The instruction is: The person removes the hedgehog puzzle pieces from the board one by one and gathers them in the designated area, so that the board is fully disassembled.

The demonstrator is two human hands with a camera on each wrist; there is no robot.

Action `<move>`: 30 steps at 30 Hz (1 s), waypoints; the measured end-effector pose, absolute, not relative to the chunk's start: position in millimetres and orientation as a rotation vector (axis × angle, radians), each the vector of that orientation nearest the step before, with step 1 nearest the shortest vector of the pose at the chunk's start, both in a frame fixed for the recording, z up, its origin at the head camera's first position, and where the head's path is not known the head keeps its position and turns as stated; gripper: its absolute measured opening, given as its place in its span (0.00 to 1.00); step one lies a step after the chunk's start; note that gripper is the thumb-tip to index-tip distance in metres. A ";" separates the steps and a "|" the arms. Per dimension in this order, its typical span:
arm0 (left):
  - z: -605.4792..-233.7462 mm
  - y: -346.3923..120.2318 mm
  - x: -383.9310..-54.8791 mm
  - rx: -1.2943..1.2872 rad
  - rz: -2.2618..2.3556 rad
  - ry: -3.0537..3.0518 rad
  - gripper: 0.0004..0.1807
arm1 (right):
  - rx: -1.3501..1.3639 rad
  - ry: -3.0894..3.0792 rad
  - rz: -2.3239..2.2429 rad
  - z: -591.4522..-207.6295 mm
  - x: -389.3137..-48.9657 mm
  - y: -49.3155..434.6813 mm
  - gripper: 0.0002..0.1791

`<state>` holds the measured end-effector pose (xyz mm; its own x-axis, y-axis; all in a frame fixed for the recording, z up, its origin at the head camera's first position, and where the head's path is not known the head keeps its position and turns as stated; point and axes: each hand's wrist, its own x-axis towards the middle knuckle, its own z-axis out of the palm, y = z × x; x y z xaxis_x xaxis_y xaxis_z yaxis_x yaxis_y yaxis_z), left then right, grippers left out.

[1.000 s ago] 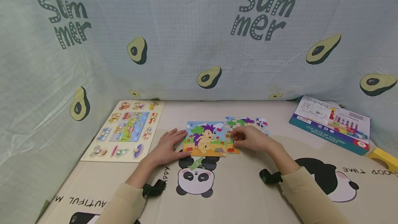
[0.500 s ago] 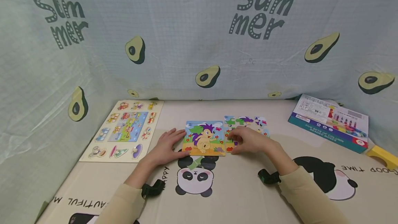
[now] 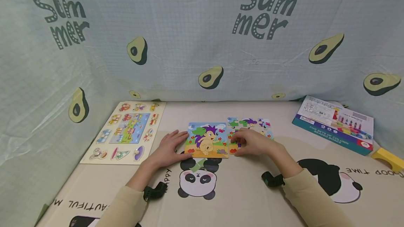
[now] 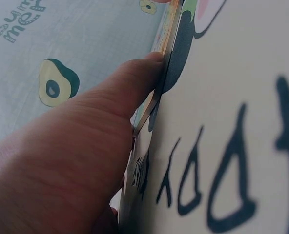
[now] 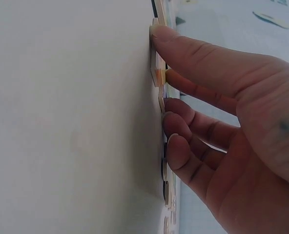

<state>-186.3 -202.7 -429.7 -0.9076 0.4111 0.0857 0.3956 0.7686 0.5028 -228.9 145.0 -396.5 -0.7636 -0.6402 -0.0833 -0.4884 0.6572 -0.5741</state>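
A hedgehog picture board [image 3: 208,150] lies flat in the middle of the table. My left hand [image 3: 168,150] rests at its left side with fingers stretched out, and the thumb touches the near left corner. Just right of the board, my right hand [image 3: 254,142] pinches a puzzle piece [image 3: 233,150] with a red fruit on it, thumb on its near edge and index finger behind. In the right wrist view the thumb lies on the edge of that piece [image 5: 154,58], the other fingers loosely bent above more pieces. Several hedgehog puzzle pieces [image 3: 248,122] lie beyond, partly hidden by the hand.
A wooden knob puzzle board [image 3: 104,129] with vehicle and toy shapes lies at the left. At the back right sits a teal bead box [image 3: 334,125], with a yellow arch-shaped block [image 3: 388,158] beside it. A patterned cloth wall [image 3: 173,45] stands behind the table.
My right thumb has come down to the near edge of the fruit piece, with the hand shifting slightly toward me. My left hand stays at the board. The view has shifted a little.
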 end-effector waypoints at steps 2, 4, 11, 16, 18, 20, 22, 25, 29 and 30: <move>-429.6 -202.8 -186.6 0.671 0.822 2.929 0.44 | -0.901 2.600 -0.786 -396.2 -228.3 145.2 0.18; -429.5 -202.8 -186.9 0.674 0.827 2.928 0.44 | -0.898 2.603 -0.792 -395.9 -227.8 145.3 0.18; -429.5 -202.5 -188.0 0.686 0.831 2.926 0.44 | -0.888 2.608 -0.788 -396.2 -227.5 146.4 0.18; -428.7 -202.6 -187.3 0.680 0.839 2.928 0.44 | -0.923 2.615 -0.796 -396.4 -228.6 146.6 0.17; -428.8 -202.9 -186.9 0.680 0.839 2.930 0.44 | -0.935 2.623 -0.809 -396.4 -229.5 146.4 0.18; -429.1 -203.1 -186.6 0.684 0.840 2.931 0.44 | -0.931 2.630 -0.828 -395.8 -229.9 146.4 0.19; -429.1 -202.8 -186.5 0.693 0.846 2.930 0.44 | -0.911 2.641 -0.844 -395.0 -230.3 146.0 0.20; -429.0 -202.1 -186.2 0.703 0.854 2.929 0.43 | -0.900 2.649 -0.881 -393.1 -230.5 144.7 0.20; -429.1 -202.0 -185.3 0.707 0.855 2.936 0.43 | -0.926 2.635 -0.964 -389.3 -231.2 141.3 0.23; -429.2 -202.1 -185.1 0.709 0.853 2.938 0.43 | -0.933 2.631 -0.983 -388.5 -231.4 140.2 0.24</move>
